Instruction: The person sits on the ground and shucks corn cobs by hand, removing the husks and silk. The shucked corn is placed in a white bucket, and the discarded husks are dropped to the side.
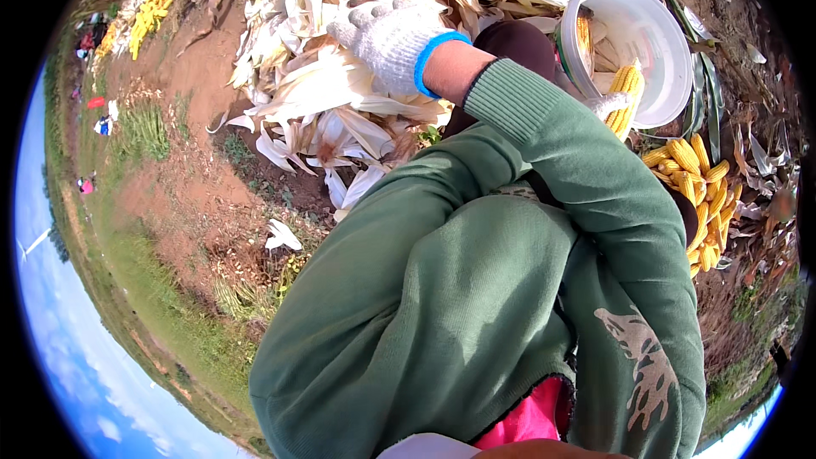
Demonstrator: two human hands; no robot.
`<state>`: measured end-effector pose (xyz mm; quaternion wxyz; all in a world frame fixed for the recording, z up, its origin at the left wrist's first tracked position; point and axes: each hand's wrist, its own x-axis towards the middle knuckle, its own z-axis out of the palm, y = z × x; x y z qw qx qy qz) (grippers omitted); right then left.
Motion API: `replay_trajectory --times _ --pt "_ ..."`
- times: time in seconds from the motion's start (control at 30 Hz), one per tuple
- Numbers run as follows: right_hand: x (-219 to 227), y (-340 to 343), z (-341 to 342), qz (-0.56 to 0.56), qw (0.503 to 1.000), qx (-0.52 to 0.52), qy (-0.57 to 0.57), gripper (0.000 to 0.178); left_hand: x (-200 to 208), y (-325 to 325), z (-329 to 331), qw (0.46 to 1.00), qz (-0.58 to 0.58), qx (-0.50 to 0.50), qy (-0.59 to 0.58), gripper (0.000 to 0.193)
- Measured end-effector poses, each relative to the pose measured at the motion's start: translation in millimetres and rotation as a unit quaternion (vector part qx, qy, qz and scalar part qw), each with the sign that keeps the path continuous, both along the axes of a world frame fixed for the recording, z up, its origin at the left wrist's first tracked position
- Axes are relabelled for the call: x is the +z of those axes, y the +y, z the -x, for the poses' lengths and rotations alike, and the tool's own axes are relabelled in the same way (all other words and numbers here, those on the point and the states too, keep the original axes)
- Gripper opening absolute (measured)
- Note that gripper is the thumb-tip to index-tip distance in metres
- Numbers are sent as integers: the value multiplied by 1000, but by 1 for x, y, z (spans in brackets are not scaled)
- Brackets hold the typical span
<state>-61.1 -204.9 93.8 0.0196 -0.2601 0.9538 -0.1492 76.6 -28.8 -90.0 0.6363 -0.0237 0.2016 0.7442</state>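
My right arm crosses over my left one. At its end my right hand, in a pale knit glove with a blue cuff, is stretched out with fingers apart over a heap of dry corn husks. My left hand, gloved too and mostly hidden behind the right sleeve, grips a yellow corn cob by the mouth of a white plastic bucket. Another cob shows at the bucket's left side. Shucked cobs lie piled to the right, beside my right sleeve.
A dark brown rounded shape, perhaps my knee, is between the husks and the bucket. Dry leaves litter the soil at right. Far left lie another yellow corn pile and a small red object. A wind turbine stands beyond the grass.
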Motion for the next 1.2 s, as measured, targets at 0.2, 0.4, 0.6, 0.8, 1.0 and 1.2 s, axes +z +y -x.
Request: replay_trajectory --times 0.2,0.4,0.6,0.8,1.0,1.2 --pt "-20 15 12 146 988 47 3 58 -6 -4 14 998 -11 57 -12 37" --pt "25 98 15 318 946 -32 53 22 4 -4 18 998 -21 64 -12 35" --pt "61 140 -40 383 907 -160 67 22 10 -3 16 998 -10 65 -7 33" --pt "-8 290 -123 541 742 -386 91 26 39 -24 25 993 77 72 62 43" --pt "-69 292 -248 587 587 -547 -108 51 47 -25 30 988 113 59 90 52" --pt "-89 240 -263 507 693 -492 -140 75 58 -20 16 983 121 -3 137 55"
